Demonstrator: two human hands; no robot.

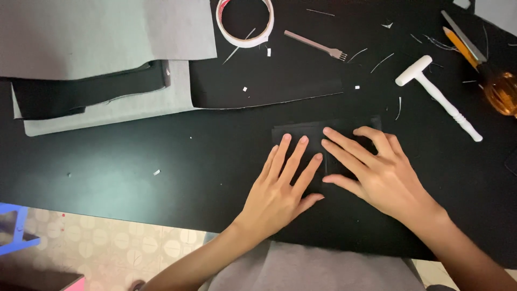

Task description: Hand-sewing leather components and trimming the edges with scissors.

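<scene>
Both hands, left hand (280,186) and right hand (377,172), lie flat with fingers spread on a black piece (323,137) on the dark surface (161,172). Pressing works best with even, outward pressure, keeping edges aligned.

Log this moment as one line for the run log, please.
left hand: flat on black piece | right hand: flat on same piece | nearby: white mallet, tape roll, pronged punch

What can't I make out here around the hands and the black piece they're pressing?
Head view:
- Black piece: its middle is hidden under the left hand and right hand; its edges blur into the black table.
- Amber object: cut off by the right edge.
- Grey sheets: cut off by the top edge.
</scene>
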